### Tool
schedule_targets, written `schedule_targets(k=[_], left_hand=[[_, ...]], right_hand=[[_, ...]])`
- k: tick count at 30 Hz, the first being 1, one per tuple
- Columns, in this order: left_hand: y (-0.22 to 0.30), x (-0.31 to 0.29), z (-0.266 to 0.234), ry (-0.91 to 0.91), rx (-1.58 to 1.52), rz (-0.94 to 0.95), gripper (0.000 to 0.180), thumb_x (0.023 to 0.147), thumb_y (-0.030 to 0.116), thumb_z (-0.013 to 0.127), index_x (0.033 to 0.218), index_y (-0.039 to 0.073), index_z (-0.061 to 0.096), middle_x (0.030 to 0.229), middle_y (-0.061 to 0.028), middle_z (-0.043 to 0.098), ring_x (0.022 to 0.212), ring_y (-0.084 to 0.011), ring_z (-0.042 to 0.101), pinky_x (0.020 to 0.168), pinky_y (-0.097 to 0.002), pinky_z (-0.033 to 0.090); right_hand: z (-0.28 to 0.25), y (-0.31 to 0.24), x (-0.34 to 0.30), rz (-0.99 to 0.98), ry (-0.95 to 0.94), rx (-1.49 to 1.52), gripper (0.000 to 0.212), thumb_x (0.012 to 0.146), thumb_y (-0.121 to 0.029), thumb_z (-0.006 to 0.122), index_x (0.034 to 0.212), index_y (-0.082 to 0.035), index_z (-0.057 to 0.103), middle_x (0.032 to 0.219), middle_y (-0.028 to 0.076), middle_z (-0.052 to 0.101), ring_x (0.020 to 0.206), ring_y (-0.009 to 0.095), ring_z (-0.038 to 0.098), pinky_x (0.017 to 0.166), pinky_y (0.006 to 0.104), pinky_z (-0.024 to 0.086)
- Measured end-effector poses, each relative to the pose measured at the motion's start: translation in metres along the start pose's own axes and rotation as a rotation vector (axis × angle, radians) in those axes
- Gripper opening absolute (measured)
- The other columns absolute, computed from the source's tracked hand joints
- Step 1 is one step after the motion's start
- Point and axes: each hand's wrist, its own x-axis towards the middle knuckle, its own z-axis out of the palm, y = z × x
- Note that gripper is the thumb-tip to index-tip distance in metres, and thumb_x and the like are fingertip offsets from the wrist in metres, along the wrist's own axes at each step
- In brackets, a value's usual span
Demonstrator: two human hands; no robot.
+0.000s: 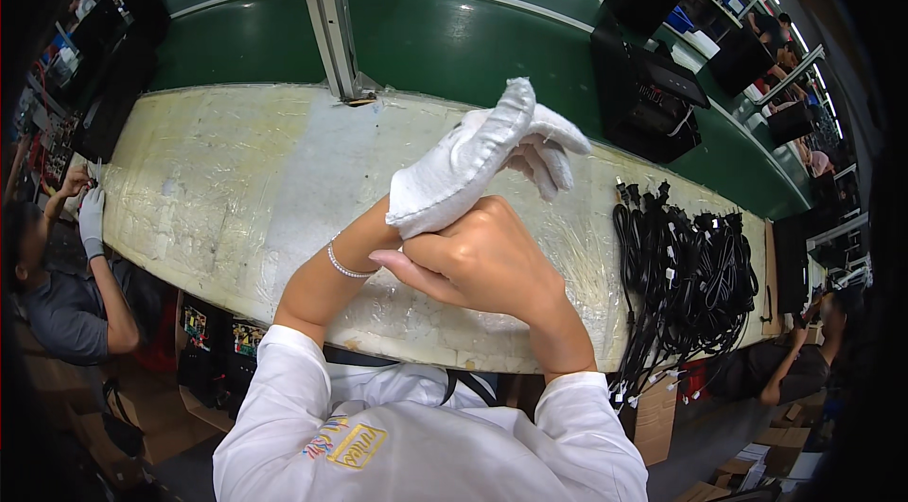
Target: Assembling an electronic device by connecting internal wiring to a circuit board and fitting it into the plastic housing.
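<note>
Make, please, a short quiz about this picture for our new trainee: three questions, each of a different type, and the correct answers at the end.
1. True or false: both hands of the person wearing the camera have gloves on.
2. On which part of the table do the black cables lie, seen by this person?
A) left
B) middle
C) right
3. Fill in the missing word: a thin, light ______ circles the left arm.

Key
1. False: the left hand wears a white glove, but the right hand is bare.
2. C
3. bracelet
</note>
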Motion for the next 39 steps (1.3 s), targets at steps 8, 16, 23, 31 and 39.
schedule_targets(k=[8,16,23,31,39], left_hand=[[-0.006,-0.001,-0.001,-0.015,-0.022,-0.009,0.079,0.100,0.062,0.024,0.108,-0.003,0.067,0.089,-0.0149,0.067,0.078,-0.0229,0.064,0.083,-0.0340,0.051],[0.009,-0.006,0.002,-0.016,0.145,-0.039,0.075,0.102,0.059,0.026,0.095,0.000,0.072,0.067,-0.0093,0.061,0.063,-0.0175,0.058,0.065,-0.0297,0.048],[0.010,-0.007,0.005,0.016,0.155,-0.035,0.071,0.103,0.056,0.029,0.092,0.000,0.072,0.064,-0.0082,0.059,0.062,-0.0157,0.057,0.062,-0.0288,0.046],[0.013,-0.006,0.004,-0.005,0.159,-0.055,0.068,0.103,0.053,0.032,0.092,0.000,0.072,0.067,-0.0080,0.060,0.063,-0.0157,0.057,0.063,-0.0288,0.046],[0.006,-0.005,0.003,-0.021,0.100,-0.021,0.065,0.103,0.051,0.035,0.092,-0.002,0.071,0.068,-0.0093,0.061,0.064,-0.0170,0.058,0.066,-0.0299,0.049]], right_hand=[[0.001,0.001,0.001,0.008,-0.007,0.009,0.036,0.080,-0.024,0.076,0.056,-0.006,0.058,0.058,0.007,0.060,0.053,0.027,0.060,0.052,0.0377,0.047],[0.000,-0.001,0.002,-0.011,-0.033,0.001,0.038,0.087,-0.030,0.068,0.062,-0.002,0.063,0.057,0.011,0.060,0.052,0.029,0.061,0.052,0.0389,0.049],[0.000,-0.002,0.002,0.001,-0.043,-0.001,0.038,0.087,-0.030,0.068,0.063,-0.001,0.063,0.057,0.011,0.060,0.053,0.030,0.061,0.054,0.0397,0.049],[-0.001,-0.002,0.001,0.006,-0.048,-0.010,0.038,0.087,-0.031,0.068,0.063,-0.002,0.063,0.057,0.011,0.060,0.054,0.029,0.061,0.054,0.0393,0.049],[0.001,0.000,0.000,0.008,-0.040,0.000,0.039,0.087,-0.031,0.068,0.062,-0.003,0.062,0.056,0.011,0.060,0.052,0.029,0.061,0.053,0.0396,0.049]])
